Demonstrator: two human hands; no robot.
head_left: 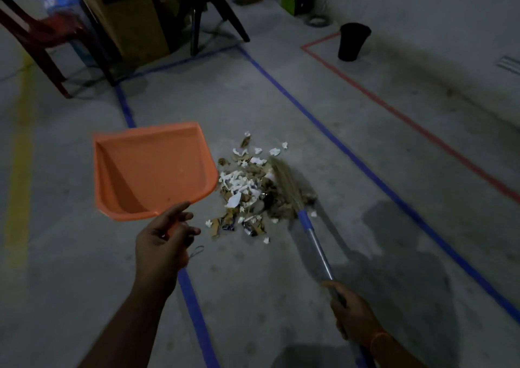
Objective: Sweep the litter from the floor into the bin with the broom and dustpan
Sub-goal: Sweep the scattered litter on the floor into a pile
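The left hand holds the orange dustpan by its handle, fingers curled round it, left of the middle of the frame. The pan looks lifted, just beside the litter. The litter lies in a heap on the floor in the middle. The right hand, lower right, grips the broom. Its bristles rest on the heap's right side. The black bin stands far off, upper right, beside red tape.

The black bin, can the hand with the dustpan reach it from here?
Probably not. The black bin stands far across the floor, well beyond the left hand holding the orange dustpan; nothing blocks it, though.
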